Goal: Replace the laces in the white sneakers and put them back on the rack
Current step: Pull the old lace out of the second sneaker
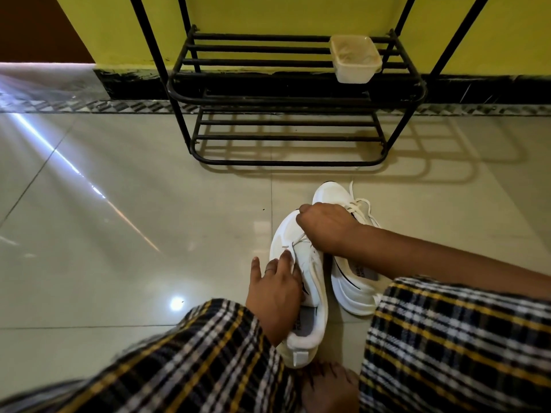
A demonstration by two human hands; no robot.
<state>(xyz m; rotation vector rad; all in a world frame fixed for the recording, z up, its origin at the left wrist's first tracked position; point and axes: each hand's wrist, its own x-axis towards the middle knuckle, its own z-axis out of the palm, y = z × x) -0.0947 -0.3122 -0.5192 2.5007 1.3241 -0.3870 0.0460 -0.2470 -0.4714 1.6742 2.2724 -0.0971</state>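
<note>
Fingers (283,263) of the left hand (275,290) lie fairly straight on the near white sneaker (301,293) at lower centre. Curled over its toe, the right hand (325,228) pinches a lace (298,242). Just right stands the second sneaker (351,281), laces loose. Across the top, the black rack (295,93) carries a cream tub (354,59), contents unclear.

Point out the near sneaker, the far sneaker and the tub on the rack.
near sneaker (307,338): head view, padded heel collar.
far sneaker (331,193): head view, toe.
tub (354,71): head view, front wall.
</note>
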